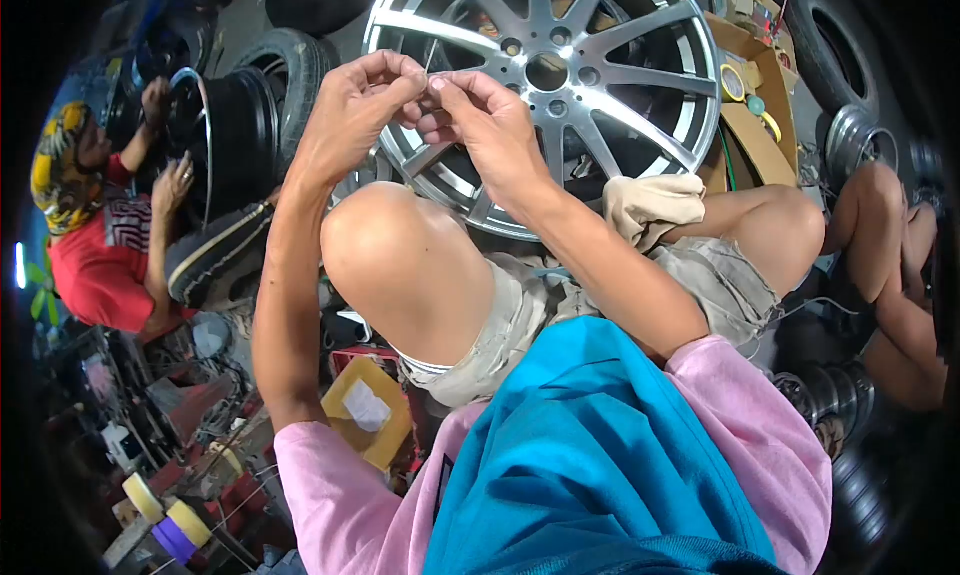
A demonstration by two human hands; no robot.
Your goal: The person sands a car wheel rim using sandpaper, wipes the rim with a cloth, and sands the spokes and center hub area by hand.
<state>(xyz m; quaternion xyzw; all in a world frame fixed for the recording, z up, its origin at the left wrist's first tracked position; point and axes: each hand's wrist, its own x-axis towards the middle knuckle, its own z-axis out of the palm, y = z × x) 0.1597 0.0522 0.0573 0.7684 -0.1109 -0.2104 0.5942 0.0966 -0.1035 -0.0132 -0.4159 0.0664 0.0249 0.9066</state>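
Note:
My left hand point(365, 105) and my right hand point(487, 120) meet fingertip to fingertip over the left part of a large silver multi-spoke wheel rim point(672, 80). Both are closed in a pinch. Between the fingertips a thin pale strip point(431, 55) sticks up; its kind is too small to make out. The rim faces up in front of my knees, its round centre hole point(547, 72) to the right of my hands. A beige cloth point(655, 203) lies over my right leg, near the rim's lower right edge.
An open cardboard box point(755, 140) holding tape rolls stands right of the rim. A person in a red shirt point(95, 275) handles a dark wheel point(240, 135) at the left. Tyres point(835, 50) lie around. A yellow tray point(385, 400) sits below my left knee.

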